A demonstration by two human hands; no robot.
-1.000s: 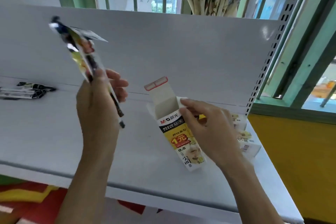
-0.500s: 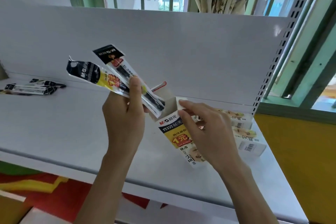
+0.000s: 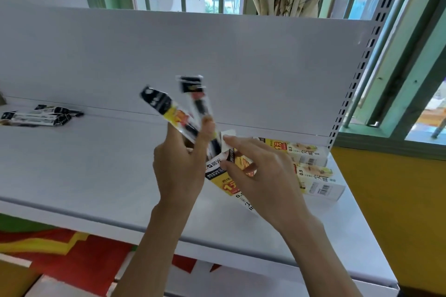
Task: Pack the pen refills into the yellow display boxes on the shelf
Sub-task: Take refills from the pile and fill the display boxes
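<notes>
From the head view, we see our left hand (image 3: 178,171) pinching two pen refill packets (image 3: 166,108). Their long axis is steep, and the lower tips are at the mouth of the open yellow display box (image 3: 228,185). Our right hand (image 3: 263,176) grips this box on the shelf (image 3: 96,164).

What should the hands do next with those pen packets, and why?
Probably the left hand should slide the refill packets down into the open box: their lower ends sit at its mouth, and the right hand holds it.
</notes>
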